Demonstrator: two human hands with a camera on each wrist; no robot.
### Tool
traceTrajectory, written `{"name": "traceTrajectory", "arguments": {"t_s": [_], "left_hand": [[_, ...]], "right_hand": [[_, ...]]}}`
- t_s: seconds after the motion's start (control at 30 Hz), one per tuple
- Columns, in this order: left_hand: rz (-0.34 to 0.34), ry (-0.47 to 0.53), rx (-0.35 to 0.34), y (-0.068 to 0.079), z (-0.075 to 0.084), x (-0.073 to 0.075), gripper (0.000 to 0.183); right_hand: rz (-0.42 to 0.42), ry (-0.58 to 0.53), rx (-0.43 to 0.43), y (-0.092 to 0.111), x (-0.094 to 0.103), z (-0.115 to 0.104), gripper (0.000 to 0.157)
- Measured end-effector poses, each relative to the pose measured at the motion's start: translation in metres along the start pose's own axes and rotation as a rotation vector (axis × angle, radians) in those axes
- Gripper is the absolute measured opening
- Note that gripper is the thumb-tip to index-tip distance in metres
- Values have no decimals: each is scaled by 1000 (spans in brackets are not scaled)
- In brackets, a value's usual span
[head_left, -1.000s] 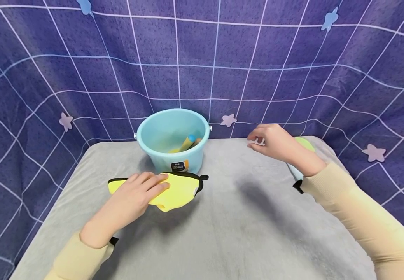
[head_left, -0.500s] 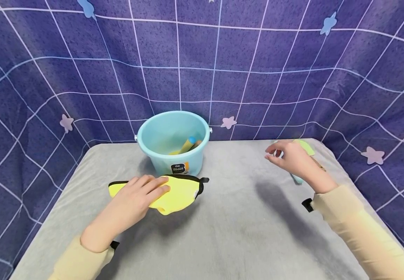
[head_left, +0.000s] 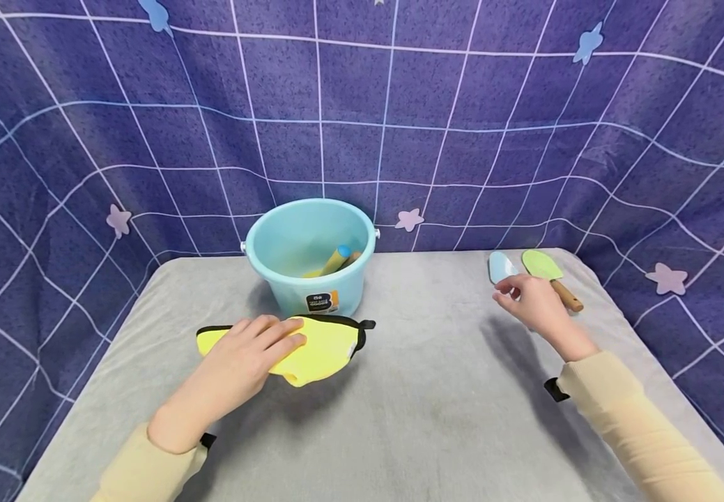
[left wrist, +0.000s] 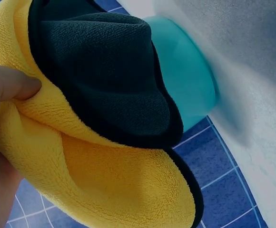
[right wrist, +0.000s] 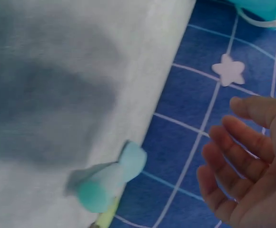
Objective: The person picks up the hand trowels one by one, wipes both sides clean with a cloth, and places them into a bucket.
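Observation:
My left hand (head_left: 242, 355) grips a yellow cloth (head_left: 324, 348) with black edging, raised in front of the bucket. In the left wrist view, the thumb presses on the cloth's yellow side (left wrist: 47, 107), and a dark side folds over. My right hand (head_left: 540, 307) hovers at the right with loosely bent fingers, holding nothing. Just beyond it lies a light-blue tool (head_left: 498, 267) with a rounded blade, its near part hidden by the hand. Beside that is a green blade (head_left: 542, 265) on a wooden handle (head_left: 566, 296).
A light-blue bucket (head_left: 283, 286) stands at the back, left of centre. Inside it are a yellow stick with a blue end (head_left: 336, 259) and other partly hidden things. A purple gridded curtain (head_left: 449, 125) with star shapes surrounds the grey cloth-covered surface (head_left: 399, 411).
My right hand has moved right and toward me, and more of the blue and green tools now shows. My left hand and the yellow cloth stay nearly in place.

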State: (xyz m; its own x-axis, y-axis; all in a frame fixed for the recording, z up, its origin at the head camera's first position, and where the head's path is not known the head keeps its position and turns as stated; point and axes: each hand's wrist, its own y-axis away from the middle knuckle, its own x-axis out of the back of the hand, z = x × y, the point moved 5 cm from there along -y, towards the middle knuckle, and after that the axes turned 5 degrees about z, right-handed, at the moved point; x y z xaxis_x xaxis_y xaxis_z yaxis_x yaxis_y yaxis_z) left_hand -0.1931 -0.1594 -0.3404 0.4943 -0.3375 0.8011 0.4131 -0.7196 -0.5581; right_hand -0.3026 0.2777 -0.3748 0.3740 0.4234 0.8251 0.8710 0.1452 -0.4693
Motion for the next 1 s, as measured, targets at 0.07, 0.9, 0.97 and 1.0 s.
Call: {"name": "traceTrajectory", "arguments": {"t_s": [0.07, 0.9, 0.97, 1.0], "left_hand": [[-8, -2, 2, 0, 0, 0, 49], [-28, -10, 11, 1, 0, -1, 48], [-22, -8, 7, 1, 1, -1, 47], [-20, -7, 6, 1, 1, -1, 47]], "right_hand": [[10, 7, -38, 3, -4, 8, 15], [-38, 106, -302, 12, -36, 85, 36], [-73, 114, -307, 11, -39, 87, 38], [-88, 116, -310, 10, -41, 88, 38]]}}
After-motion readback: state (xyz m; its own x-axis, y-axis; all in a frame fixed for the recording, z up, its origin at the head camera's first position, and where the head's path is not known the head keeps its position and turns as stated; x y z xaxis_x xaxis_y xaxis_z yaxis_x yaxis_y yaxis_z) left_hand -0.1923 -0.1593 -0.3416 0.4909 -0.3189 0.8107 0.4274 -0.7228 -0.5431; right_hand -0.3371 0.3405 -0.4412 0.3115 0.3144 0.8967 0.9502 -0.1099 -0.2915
